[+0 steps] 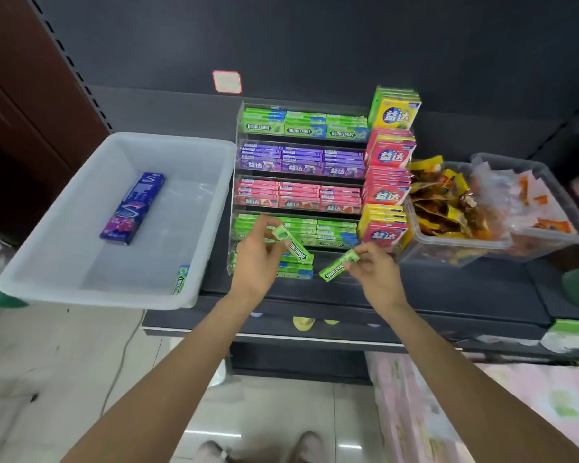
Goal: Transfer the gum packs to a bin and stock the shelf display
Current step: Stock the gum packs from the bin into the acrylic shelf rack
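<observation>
Both forearms reaching up from lower frame: left hand (259,259) pinching one green gum pack (291,243), right hand (375,265) pinching another green pack (339,265), before clear tiered display (298,182). White bin (114,222) at left, holding purple pack (132,208).

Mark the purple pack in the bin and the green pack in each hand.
purple pack (132,208), head view, middle of its face
left hand's green pack (293,246), head view, printed side
right hand's green pack (336,266), head view, label

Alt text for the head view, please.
Each hand, left hand and right hand, pinches a green gum pack before a tiered gum display; a white bin at left holds two packs.
</observation>
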`<control>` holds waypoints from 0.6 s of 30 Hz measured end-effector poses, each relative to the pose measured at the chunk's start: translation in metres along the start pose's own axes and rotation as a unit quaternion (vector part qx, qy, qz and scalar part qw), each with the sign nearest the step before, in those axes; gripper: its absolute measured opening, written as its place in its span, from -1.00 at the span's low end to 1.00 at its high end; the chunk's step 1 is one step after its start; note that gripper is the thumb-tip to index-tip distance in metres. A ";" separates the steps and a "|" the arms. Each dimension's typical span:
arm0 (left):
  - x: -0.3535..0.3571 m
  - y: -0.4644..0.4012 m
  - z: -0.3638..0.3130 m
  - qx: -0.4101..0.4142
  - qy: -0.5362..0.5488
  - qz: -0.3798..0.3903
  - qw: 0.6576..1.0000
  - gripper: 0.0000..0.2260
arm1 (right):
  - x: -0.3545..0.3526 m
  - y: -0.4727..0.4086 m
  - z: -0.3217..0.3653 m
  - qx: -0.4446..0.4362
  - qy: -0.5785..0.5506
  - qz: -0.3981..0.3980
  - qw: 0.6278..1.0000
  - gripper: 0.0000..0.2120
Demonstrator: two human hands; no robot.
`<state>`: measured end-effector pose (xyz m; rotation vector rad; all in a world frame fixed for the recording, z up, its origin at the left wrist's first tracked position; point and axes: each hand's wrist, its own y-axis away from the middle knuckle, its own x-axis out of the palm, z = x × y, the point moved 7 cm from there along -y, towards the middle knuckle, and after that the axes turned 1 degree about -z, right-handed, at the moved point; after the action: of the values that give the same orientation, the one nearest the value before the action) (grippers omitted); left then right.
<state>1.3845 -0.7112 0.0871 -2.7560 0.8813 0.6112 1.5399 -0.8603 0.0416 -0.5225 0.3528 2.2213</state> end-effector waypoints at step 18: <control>0.000 0.004 0.007 -0.021 0.055 -0.009 0.998 -0.75 | 0.038 -0.014 0.004 -0.092 0.344 0.179 0.917 -0.77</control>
<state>1.3801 -0.7126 0.0803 -2.8557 0.8751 0.4851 1.5272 -0.8250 0.0258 -1.4524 0.6425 2.3638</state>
